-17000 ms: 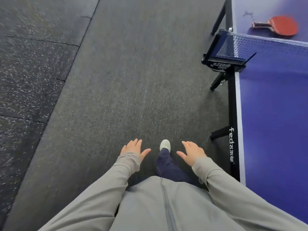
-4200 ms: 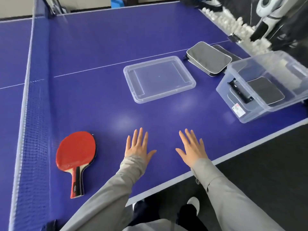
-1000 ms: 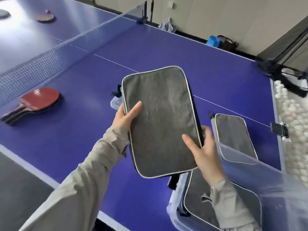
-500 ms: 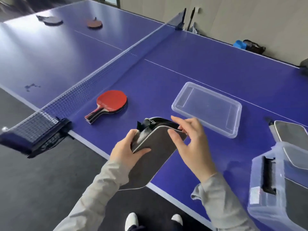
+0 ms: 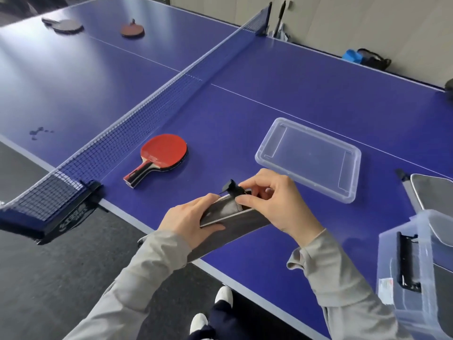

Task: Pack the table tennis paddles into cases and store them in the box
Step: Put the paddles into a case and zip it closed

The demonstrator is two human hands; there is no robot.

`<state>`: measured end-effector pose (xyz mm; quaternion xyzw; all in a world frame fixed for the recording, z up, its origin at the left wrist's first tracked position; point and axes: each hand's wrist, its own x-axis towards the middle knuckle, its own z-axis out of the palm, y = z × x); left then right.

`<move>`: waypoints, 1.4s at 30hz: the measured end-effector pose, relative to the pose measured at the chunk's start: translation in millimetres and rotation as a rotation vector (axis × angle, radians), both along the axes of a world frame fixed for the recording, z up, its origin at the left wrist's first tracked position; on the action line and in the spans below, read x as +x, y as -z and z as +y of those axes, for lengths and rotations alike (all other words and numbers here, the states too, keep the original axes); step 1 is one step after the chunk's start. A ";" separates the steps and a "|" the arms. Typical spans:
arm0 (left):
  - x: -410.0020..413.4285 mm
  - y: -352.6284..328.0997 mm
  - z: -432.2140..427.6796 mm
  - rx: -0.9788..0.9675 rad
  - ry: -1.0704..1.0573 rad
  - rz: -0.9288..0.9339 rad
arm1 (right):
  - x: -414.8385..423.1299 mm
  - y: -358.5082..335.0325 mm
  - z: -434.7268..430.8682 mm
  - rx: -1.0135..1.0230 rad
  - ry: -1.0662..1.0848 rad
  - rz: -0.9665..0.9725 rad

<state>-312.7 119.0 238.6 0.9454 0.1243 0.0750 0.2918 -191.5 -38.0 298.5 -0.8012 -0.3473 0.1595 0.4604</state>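
Both hands are at 6 o'clock in the view, over the near edge of the blue table [image 5: 294, 82]. The grey case [image 5: 235, 224] is held off the surface, tilted, with its far end raised and its near end overhanging the table edge. Left hand [image 5: 188, 223] grips the case's left side, thumb across the top face and fingers curled round the edge. Right hand [image 5: 274, 204] pinches the case's upper corner between thumb and fingertips, just beside a black tab [image 5: 231, 187]; whether the case is unzipped, cannot tell. Red paddle [image 5: 163, 155] lies flat at 11 o'clock from the hands, handle pointing toward the near edge, close to the net [image 5: 147, 111]. Clear lid [image 5: 308, 158] lies at 1 o'clock. Clear box [image 5: 389, 266] stands at 4 o'clock at the frame edge, with a second case [image 5: 431, 192] on the table just beyond it. Two more paddles, dark [image 5: 67, 25] and red [image 5: 132, 29], lie beyond the net at 10 o'clock.
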 end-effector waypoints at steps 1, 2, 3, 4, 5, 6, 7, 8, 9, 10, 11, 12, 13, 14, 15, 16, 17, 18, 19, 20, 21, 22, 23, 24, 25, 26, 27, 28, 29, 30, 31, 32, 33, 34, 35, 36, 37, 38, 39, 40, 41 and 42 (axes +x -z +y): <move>2.3 -0.7 0.7 0.000 0.007 0.011 | 0.4 1.3 -1.4 0.031 0.009 0.012; 6.1 -0.8 -0.3 -0.007 0.012 0.019 | 3.0 1.9 -4.3 0.063 0.019 0.033; 10.5 0.3 -2.3 -0.022 0.017 0.019 | 7.1 2.0 -8.2 0.092 0.029 0.052; 14.5 1.7 -4.4 -0.043 0.022 0.018 | 11.4 1.8 -12.0 0.110 0.038 0.061; 18.5 3.1 -5.5 -0.067 0.027 0.016 | 16.4 1.9 -15.3 0.115 0.049 0.060; 22.8 4.8 -5.9 -0.090 0.029 0.014 | 21.3 2.3 -18.6 0.110 0.060 0.060; 26.7 6.8 -6.0 -0.110 0.030 0.012 | 25.6 2.8 -21.7 0.104 0.070 0.068; 30.1 8.1 -6.3 -0.128 0.031 0.013 | 28.8 3.2 -24.1 0.103 0.079 0.083; 33.3 9.0 -7.0 -0.143 0.034 0.014 | 31.7 4.0 -25.6 0.104 0.091 0.096; 36.5 10.0 -7.8 -0.159 0.041 0.016 | 34.6 5.3 -26.8 0.102 0.112 0.096; 40.1 10.7 -7.8 -0.176 0.045 0.018 | 38.0 7.0 -27.3 0.097 0.146 0.079; 44.3 11.6 -6.8 -0.196 0.042 0.015 | 42.5 9.0 -27.3 0.089 0.194 0.053; 48.6 12.8 -4.3 -0.223 0.027 0.009 | 48.4 11.8 -27.6 0.077 0.252 0.027; 52.6 13.9 -1.1 -0.258 0.005 -0.001 | 55.2 15.0 -28.6 0.065 0.309 0.015; 56.0 14.7 2.8 -0.298 -0.019 -0.010 | 62.2 18.5 -30.0 0.052 0.360 0.021; 59.4 15.2 6.9 -0.336 -0.037 -0.015 | 68.8 22.5 -31.8 0.036 0.400 0.038; 62.6 15.9 11.7 -0.371 -0.048 -0.019 | 74.4 27.0 -34.1 0.019 0.426 0.059; 65.7 15.5 16.8 -0.409 -0.054 -0.026 | 79.2 31.8 -36.3 0.005 0.445 0.082; 68.7 14.2 22.8 -0.461 -0.058 -0.043 | 83.1 36.2 -38.4 -0.004 0.465 0.109; 71.4 12.3 29.5 -0.525 -0.062 -0.072 | 86.2 40.1 -40.3 -0.003 0.490 0.145; 74.3 9.9 37.4 -0.594 -0.068 -0.103 | 88.7 43.4 -41.2 0.008 0.512 0.192; 77.5 7.3 45.7 -0.663 -0.076 -0.125 | 90.5 45.7 -41.4 0.024 0.525 0.248; 81.1 5.4 54.7 -0.739 -0.087 -0.134 | 91.9 47.4 -40.3 0.042 0.528 0.303; 84.6 4.5 63.6 -0.826 -0.098 -0.135 | 92.7 48.7 -38.0 0.055 0.523 0.347; 88.4 4.5 72.1 -0.918 -0.109 -0.134 | 92.9 49.9 -34.6 0.063 0.513 0.371; 92.0 5.4 79.6 -0.988 -0.127 -0.129 | 92.4 50.8 -30.6 0.063 0.500 0.374; 96.0 6.8 86.3 -1.033 -0.154 -0.120 | 91.5 51.5 -25.7 0.053 0.490 0.360; 100.2 8.4 92.7 -1.065 -0.183 -0.108 | 90.3 51.6 -20.1 0.032 0.483 0.331; 105.2 9.8 98.7 -1.095 -0.213 -0.096 | 88.9 51.8 -14.0 0.006 0.481 0.298; 110.6 11.2 104.3 -1.121 -0.241 -0.083 | 87.3 52.6 -8.2 -0.015 0.483 0.268; 116.0 12.8 109.5 -1.146 -0.273 -0.071 | 85.2 53.8 -2.5 -0.029 0.488 0.244; 121.6 14.4 114.3 -1.169 -0.311 -0.062 | 82.3 55.1 2.8 -0.041 0.494 0.224; 127.1 15.5 118.8 -1.187 -0.356 -0.053 | 78.7 56.5 7.9 -0.052 0.498 0.204; 132.4 16.9 123.3 -1.195 -0.403 -0.044 | 74.5 58.0 12.1 -0.061 0.502 0.178; 137.6 18.4 127.6 -1.203 -0.450 -0.039 | 70.0 59.5 15.3 -0.068 0.506 0.144; 142.5 20.3 132.1 -1.217 -0.496 -0.044 | 65.4 60.8 17.7 -0.071 0.513 0.112; 147.2 21.6 136.3 -1.238 -0.547 -0.050 | 60.9 62.2 19.4 -0.070 0.525 0.088; 151.2 23.3 140.4 -1.252 -0.600 -0.055 | 56.1 63.7 20.1 -0.065 0.540 0.076; 155.4 24.9 143.8 -1.259 -0.653 -0.058 | 51.3 65.4 20.6 -0.055 0.562 0.079; 159.4 26.9 146.8 -1.258 -0.695 -0.066 | 46.0 67.0 21.1 -0.039 0.587 0.091; 162.9 28.4 148.3 -1.256 -0.724 -0.072 | 40.4 69.0 22.1 -0.023 0.614 0.098; 166.0 30.4 148.8 -1.249 -0.744 -0.074 | 34.4 71.5 23.7 -0.014 0.640 0.088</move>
